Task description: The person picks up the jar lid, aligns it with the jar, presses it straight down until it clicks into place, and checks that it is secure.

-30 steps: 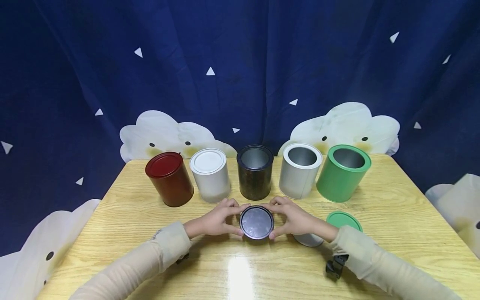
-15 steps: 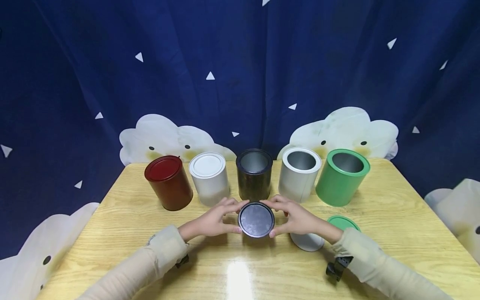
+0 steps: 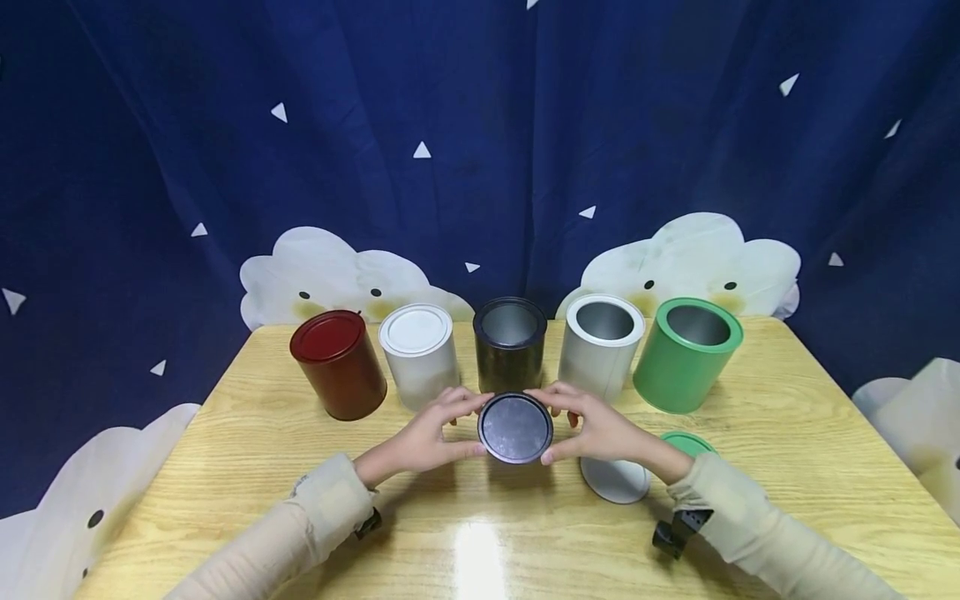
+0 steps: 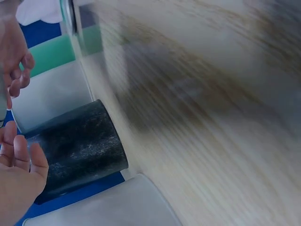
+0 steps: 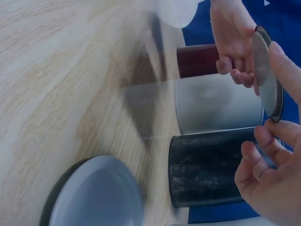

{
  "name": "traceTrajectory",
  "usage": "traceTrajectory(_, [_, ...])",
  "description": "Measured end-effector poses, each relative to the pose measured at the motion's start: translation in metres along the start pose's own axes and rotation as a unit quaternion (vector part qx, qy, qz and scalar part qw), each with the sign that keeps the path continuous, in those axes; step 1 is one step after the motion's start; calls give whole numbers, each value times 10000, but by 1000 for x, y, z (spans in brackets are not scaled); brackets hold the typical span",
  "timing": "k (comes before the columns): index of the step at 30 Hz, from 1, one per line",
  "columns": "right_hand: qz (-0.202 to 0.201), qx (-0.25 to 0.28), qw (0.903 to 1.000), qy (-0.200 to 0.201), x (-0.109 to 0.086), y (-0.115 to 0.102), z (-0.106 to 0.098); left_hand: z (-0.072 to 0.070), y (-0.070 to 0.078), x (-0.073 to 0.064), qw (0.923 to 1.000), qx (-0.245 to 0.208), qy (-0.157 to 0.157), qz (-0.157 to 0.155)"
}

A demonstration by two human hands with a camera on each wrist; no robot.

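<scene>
A round black lid is held level by its edge between my two hands, in front of the open black can. My left hand pinches its left side with thumb and fingertips. On the other side, my right hand grips the rim the same way. Seen from the right wrist, the lid shows its grey underside and is raised off the table. The black can stands just beyond the hands, its dark mouth uncovered.
Left of the black can stand a lidded red can and a lidded white can. To its right are an open white can and an open green can. A white lid and a green lid lie by the right forearm.
Both hands have lifted the black lid and carried it a little forward, closer to the black can. The head view has tilted slightly; the cans stand where they were.
</scene>
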State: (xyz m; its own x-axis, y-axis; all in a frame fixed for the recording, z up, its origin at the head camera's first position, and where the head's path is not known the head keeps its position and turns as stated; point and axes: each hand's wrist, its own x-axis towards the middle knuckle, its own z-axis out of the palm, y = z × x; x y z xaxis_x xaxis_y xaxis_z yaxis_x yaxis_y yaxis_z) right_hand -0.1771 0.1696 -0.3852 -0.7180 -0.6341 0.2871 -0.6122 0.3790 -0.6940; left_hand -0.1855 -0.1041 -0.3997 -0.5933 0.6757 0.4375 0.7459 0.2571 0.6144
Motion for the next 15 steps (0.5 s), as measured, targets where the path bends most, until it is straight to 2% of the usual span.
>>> traceTrajectory(6, [133,80,9999,-32,2,-3,-3,-3,3,1,10000,-48,-51,2])
traceTrajectory(15, [17,-11,10000,62,6,-12,-11,-5,6,6,9995,256,79,166])
